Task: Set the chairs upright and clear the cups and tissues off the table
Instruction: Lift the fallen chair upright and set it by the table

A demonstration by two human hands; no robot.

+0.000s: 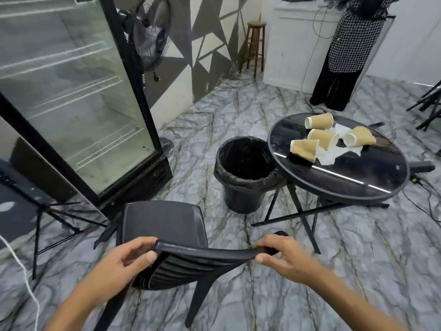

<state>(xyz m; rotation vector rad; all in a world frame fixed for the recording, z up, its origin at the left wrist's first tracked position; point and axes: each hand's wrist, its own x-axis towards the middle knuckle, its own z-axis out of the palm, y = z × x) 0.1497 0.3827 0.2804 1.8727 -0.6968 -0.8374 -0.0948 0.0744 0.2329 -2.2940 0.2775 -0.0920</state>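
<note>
Both hands grip the top rail of a black chair (164,225) that stands upright on the marble floor (358,271), its seat facing away from the camera. The left hand (126,256) is curled round the rail's left end, fingers over the top and thumb pressed on the near face. The right hand (284,254) is closed on the right end in the same way, thumb tip showing on the near side.

Beyond the chair, to the right, is a round black table (372,173) on crossed legs. Four brown paper cups lie on their sides on its far half: one (319,121) farthest back, one (324,137) in the middle, one (305,150) nearest the left rim, one (360,137) to the right. White tissues (334,152) are spread under and between them, touching the cups.

A black bin (243,177) with a bag liner stands on the floor just beside the table's left edge, between chair and table. A glass-door fridge (71,91) fills the left side
</note>
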